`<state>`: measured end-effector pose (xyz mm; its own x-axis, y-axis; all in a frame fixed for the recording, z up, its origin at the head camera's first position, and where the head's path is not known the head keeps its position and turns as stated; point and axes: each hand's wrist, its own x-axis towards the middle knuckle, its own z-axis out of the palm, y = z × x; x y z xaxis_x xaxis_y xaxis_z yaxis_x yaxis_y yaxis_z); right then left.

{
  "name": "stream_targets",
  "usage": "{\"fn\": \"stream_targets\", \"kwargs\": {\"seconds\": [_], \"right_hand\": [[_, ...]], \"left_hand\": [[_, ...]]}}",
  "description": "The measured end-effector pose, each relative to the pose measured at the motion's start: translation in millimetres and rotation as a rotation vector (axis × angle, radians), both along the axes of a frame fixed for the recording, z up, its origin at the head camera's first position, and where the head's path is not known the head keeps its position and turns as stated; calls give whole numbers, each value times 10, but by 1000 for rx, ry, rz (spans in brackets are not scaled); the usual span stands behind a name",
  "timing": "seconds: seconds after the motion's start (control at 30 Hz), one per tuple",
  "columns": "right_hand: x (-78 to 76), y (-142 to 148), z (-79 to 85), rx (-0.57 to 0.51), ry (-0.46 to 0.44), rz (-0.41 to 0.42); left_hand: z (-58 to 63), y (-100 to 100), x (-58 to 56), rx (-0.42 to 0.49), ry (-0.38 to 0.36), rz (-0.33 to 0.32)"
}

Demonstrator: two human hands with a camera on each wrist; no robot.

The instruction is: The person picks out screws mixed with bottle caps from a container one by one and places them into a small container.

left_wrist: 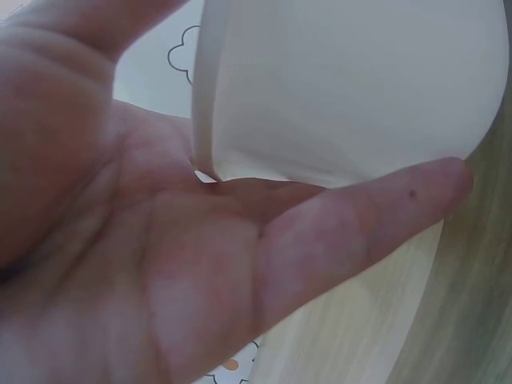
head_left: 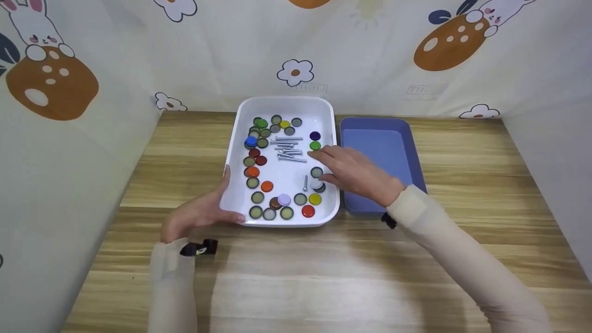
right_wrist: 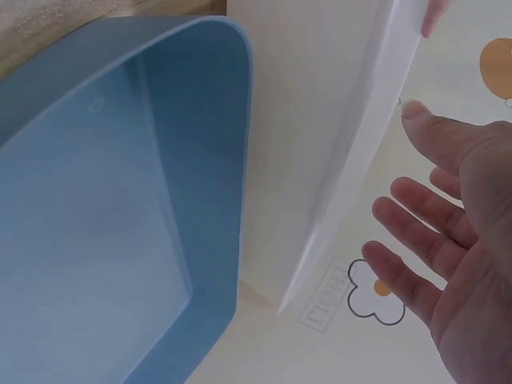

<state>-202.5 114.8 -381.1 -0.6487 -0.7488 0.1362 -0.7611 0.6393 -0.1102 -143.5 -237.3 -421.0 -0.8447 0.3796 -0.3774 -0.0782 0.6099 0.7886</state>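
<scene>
A white tray [head_left: 234, 134] holds many bottle caps, among them an orange cap [head_left: 267, 186] and a red cap [head_left: 308, 211]. Silvery bolts [head_left: 290, 152] lie in a cluster in its middle, and one separate bolt [head_left: 305, 183] lies to the right. My left hand [head_left: 196, 213] rests against the tray's near left corner; in the left wrist view its straight little finger [left_wrist: 360, 212] lies along the outer wall. Over the right side of the tray hovers my right hand [head_left: 356, 173], thumb and fingers apart. Nothing shows between them in the right wrist view.
Close to the right of the white tray stands a blue tray [head_left: 416, 157]. Both are on a wooden table [head_left: 296, 277]. A patterned cloth [head_left: 231, 51] rises behind and along the sides.
</scene>
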Motion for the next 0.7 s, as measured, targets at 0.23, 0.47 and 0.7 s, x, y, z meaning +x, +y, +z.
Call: {"fn": "stream_targets", "kwargs": {"seconds": [0.23,0.47,0.7], "right_hand": [[-38,-35,-9,24,-36,39],[-71,-52,7,43,-85,51],[-90,-87,36,50,-108,66]], "left_hand": [[0,4,11,18,26,-14],[-13,4,4,17,20,3],[-20,17,-3,37,24,-2]]}}
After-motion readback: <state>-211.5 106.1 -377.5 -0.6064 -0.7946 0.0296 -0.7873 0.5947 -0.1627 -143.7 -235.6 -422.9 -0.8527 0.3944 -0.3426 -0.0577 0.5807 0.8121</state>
